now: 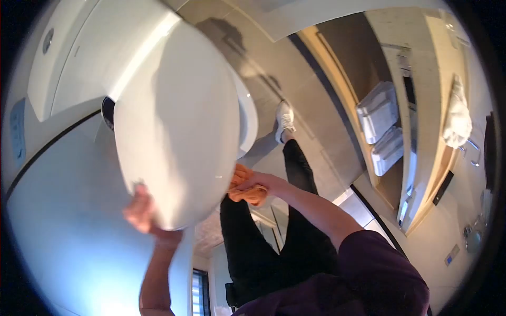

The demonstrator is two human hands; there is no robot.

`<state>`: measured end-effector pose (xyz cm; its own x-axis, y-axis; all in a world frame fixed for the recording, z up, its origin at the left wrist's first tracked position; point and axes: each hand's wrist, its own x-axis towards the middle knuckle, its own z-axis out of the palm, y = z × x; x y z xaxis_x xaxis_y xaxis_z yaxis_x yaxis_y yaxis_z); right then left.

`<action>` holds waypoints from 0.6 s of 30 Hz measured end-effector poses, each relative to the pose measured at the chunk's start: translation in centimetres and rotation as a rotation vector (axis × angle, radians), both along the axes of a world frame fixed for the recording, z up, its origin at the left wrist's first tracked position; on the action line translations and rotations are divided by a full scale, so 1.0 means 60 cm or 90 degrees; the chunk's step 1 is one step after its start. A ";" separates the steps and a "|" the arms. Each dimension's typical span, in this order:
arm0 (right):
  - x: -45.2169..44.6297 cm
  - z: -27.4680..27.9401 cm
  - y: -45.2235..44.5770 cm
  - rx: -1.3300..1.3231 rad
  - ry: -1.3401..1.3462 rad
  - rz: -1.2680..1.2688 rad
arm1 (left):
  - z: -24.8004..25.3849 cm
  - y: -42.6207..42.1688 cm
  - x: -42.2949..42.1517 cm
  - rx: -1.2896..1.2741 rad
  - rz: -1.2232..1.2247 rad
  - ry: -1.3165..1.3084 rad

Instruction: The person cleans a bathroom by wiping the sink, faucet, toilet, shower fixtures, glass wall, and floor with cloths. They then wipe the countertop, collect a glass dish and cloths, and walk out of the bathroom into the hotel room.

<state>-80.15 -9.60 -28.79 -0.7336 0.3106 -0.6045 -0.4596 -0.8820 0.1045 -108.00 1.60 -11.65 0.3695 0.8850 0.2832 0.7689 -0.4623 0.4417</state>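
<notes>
A white toilet lid (184, 121) fills the middle left, apparently tilted up, with part of the white seat or bowl rim (249, 118) showing at its right side. My left hand (141, 210) is at the lid's lower left edge, its fingers bent against the edge and slightly blurred. Bunched in my right hand (258, 185) is an orange cloth (247, 195), close to the lid's lower right edge. The right fingers are closed around the cloth, and part of it hangs out below them.
The toilet's tank (79, 52) stands at the upper left beside a pale wall panel (79, 210). To the right, an open wooden cabinet (337, 58) holds folded white towels (378, 113). A white cloth (457, 118) lies near the counter's edge. My shoe (285, 121) is on the tiled floor.
</notes>
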 end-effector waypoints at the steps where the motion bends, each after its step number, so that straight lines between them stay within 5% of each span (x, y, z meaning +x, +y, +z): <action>1: 0.043 0.000 -0.031 -0.033 0.021 -0.069 | -0.006 -0.035 0.043 -0.054 0.005 0.011; 8: 0.241 0.136 -0.017 -0.084 -0.153 0.021 | -0.131 -0.131 0.149 -0.362 -0.089 0.258; 11: 0.256 0.178 0.014 0.010 -0.238 -0.055 | -0.173 -0.106 0.168 -0.840 -0.010 0.159; 12: 0.258 0.178 0.015 0.034 -0.170 -0.081 | -0.163 -0.100 0.212 -0.995 0.155 -0.016; 14: 0.256 0.202 0.034 0.069 -0.132 -0.090 | -0.017 -0.060 0.345 -1.169 0.392 -0.528; 15: 0.262 0.223 0.042 0.112 -0.175 -0.020 | 0.010 -0.058 0.386 -1.187 0.354 -0.517; 17: 0.280 0.249 0.051 0.208 -0.198 0.042 | 0.057 -0.071 0.451 -1.157 0.313 -0.851; 18: 0.306 0.281 0.063 0.204 -0.221 0.018 | 0.061 -0.078 0.470 -1.180 0.282 -0.838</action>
<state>-61.77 -5.80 -11.90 -0.5163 0.5042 -0.6923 -0.3939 -0.8576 -0.3308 -79.81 -3.09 -7.97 0.5061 0.3283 -0.7976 -0.2806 0.9371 0.2076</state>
